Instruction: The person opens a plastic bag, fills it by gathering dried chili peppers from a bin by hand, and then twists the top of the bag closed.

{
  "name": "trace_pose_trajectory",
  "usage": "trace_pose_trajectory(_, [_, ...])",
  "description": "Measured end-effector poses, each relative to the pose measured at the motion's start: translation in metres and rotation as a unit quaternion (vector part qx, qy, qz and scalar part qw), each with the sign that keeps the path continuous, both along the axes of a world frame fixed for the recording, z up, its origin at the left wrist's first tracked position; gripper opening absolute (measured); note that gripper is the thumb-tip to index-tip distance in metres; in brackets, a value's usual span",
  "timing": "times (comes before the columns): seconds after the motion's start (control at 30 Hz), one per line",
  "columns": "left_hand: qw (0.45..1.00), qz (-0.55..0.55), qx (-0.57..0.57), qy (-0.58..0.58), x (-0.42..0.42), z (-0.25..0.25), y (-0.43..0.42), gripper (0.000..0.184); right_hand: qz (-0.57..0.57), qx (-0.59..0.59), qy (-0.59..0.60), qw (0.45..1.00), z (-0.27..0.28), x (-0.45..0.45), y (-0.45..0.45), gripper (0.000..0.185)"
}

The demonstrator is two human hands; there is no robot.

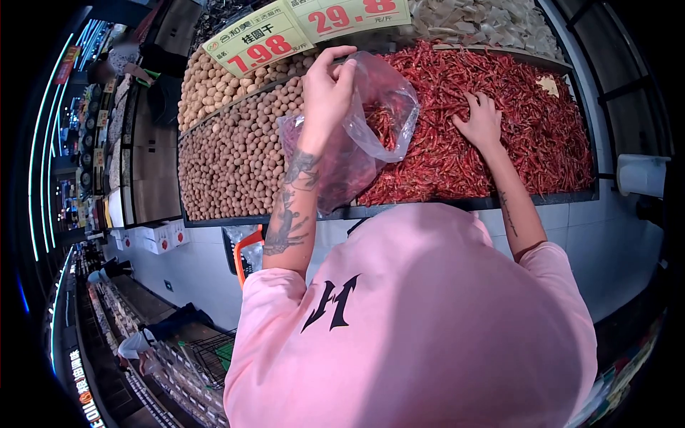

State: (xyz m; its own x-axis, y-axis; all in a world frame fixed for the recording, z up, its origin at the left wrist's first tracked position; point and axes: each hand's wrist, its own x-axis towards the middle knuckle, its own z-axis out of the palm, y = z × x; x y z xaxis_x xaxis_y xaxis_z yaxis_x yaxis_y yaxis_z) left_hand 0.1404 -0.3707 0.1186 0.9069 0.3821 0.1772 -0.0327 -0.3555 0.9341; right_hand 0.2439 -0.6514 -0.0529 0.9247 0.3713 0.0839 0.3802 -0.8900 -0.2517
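Observation:
My left hand (330,84) is closed on the rim of a clear plastic bag (360,139), holding it up with its mouth spread toward the right. Red dried chilies show through and inside the bag, which hangs over the front of the bins. My right hand (481,123) lies on the heap of dried red chilies (528,153), thumb and fingers apart, its fingertips touching the pods. Whether any pods are under the fingers is hidden.
Left of the chilies are bins of round brown dried fruit (232,160). Price signs (267,41) stand at the back, before pale dried slices (492,25). An orange basket handle (246,250) is below the bin edge. A white bin (642,175) stands at right. Other people are at far left.

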Motion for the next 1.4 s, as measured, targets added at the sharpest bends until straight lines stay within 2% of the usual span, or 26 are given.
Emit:
trace_pose_trajectory(0.03, [1.000,-0.004,0.001,0.000,0.002,-0.003,0.000,0.020,-0.012,-0.002,0.018,1.000,0.000,0.009,0.003,0.061])
trace_pose_trajectory(0.1, [0.999,-0.004,0.044,-0.002,0.005,-0.006,0.001,0.021,0.011,0.040,-0.021,0.999,-0.011,0.028,0.000,0.052])
trace_pose_trajectory(0.13, [0.999,-0.007,0.046,-0.003,0.004,-0.006,0.002,0.021,0.008,0.042,-0.022,0.999,-0.016,0.036,-0.001,0.052])
trace_pose_trajectory(0.2, [0.999,-0.003,0.039,0.003,0.001,-0.004,0.003,0.021,-0.047,0.174,-0.035,0.983,-0.019,0.049,-0.003,0.050])
trace_pose_trajectory(0.23, [0.999,-0.003,0.039,0.003,0.001,-0.004,0.004,0.021,-0.048,0.174,-0.035,0.983,-0.020,0.057,-0.005,0.050])
trace_pose_trajectory(0.3, [0.999,-0.009,0.032,-0.006,-0.002,-0.003,0.007,0.023,-0.108,0.260,-0.012,0.960,-0.010,0.065,-0.006,0.053])
trace_pose_trajectory(0.37, [1.000,0.005,0.023,-0.004,-0.004,-0.002,0.010,0.021,-0.121,0.358,0.015,0.926,-0.002,0.076,-0.007,0.060])
trace_pose_trajectory(0.43, [1.000,0.005,0.007,0.004,-0.006,0.002,0.008,0.021,-0.138,0.406,0.012,0.903,-0.011,0.086,-0.005,0.052])
trace_pose_trajectory(0.47, [1.000,0.006,0.007,0.004,-0.005,0.002,0.007,0.021,-0.138,0.405,0.012,0.904,0.004,0.079,0.000,0.052])
trace_pose_trajectory(0.53, [1.000,-0.005,0.022,0.002,-0.004,0.001,0.005,0.023,-0.054,0.532,0.095,0.840,0.052,0.048,0.027,0.039])
trace_pose_trajectory(0.57, [1.000,-0.010,0.023,0.003,-0.004,0.002,0.003,0.023,-0.045,0.586,0.134,0.798,0.057,0.039,0.042,0.030])
trace_pose_trajectory(0.6, [1.000,-0.007,0.009,0.003,-0.003,0.004,0.001,0.023,-0.023,0.616,0.182,0.766,0.054,0.033,0.059,0.030])
trace_pose_trajectory(0.63, [1.000,-0.008,-0.006,0.005,-0.002,0.004,-0.002,0.023,0.008,0.607,0.135,0.783,0.072,0.013,0.077,0.026])
trace_pose_trajectory(0.7, [1.000,-0.007,-0.006,-0.005,0.002,-0.001,0.002,0.023,0.045,0.658,0.136,0.740,0.090,-0.025,0.115,0.018])
trace_pose_trajectory(0.77, [1.000,-0.001,-0.004,-0.002,0.004,0.003,0.002,0.023,0.067,0.628,0.112,0.767,0.086,-0.054,0.148,0.018])
trace_pose_trajectory(0.83, [1.000,-0.004,0.004,-0.013,0.004,0.006,0.003,0.024,0.175,0.524,0.109,0.826,0.061,-0.064,0.168,0.026])
trace_pose_trajectory(0.87, [1.000,0.000,0.008,-0.008,0.002,0.009,0.002,0.023,0.172,0.525,0.107,0.826,0.043,-0.067,0.175,0.026])
trace_pose_trajectory(0.9, [1.000,0.005,0.012,-0.004,0.000,0.012,0.002,0.023,0.194,0.382,0.100,0.898,0.024,-0.069,0.183,0.031])
trace_pose_trajectory(0.93, [1.000,0.003,0.012,-0.003,-0.002,0.016,0.001,0.023,0.211,0.227,0.092,0.946,0.015,-0.069,0.186,0.036])
trace_pose_trajectory(0.97, [1.000,0.010,0.011,0.005,-0.005,0.019,0.000,0.023,0.210,0.227,0.093,0.946,0.024,-0.068,0.180,0.036])
trace_pose_trajectory(1.03, [1.000,0.017,0.007,0.018,-0.008,0.018,0.001,0.023,0.237,0.299,0.124,0.916,0.058,-0.065,0.156,0.044])
trace_pose_trajectory(1.1, [1.000,0.017,0.002,0.004,-0.008,0.015,0.002,0.024,0.249,0.348,0.101,0.898,0.072,-0.056,0.134,0.040])
trace_pose_trajectory(1.17, [1.000,0.013,-0.005,0.008,-0.007,0.015,0.001,0.023,0.201,0.424,0.151,0.870,0.069,-0.042,0.109,0.039])
trace_pose_trajectory(1.23, [1.000,0.011,0.018,0.001,-0.006,0.013,-0.001,0.023,0.119,0.322,0.018,0.939,0.058,-0.029,0.069,0.045])
trace_pose_trajectory(1.3, [1.000,0.007,0.008,-0.002,-0.006,0.010,-0.001,0.023,0.008,0.165,-0.059,0.985,0.045,-0.023,0.027,0.063])
trace_pose_trajectory(1.4, [1.000,-0.002,-0.002,0.001,-0.004,0.006,0.000,0.023,-0.077,-0.021,0.024,0.997,0.017,-0.019,-0.022,0.089])
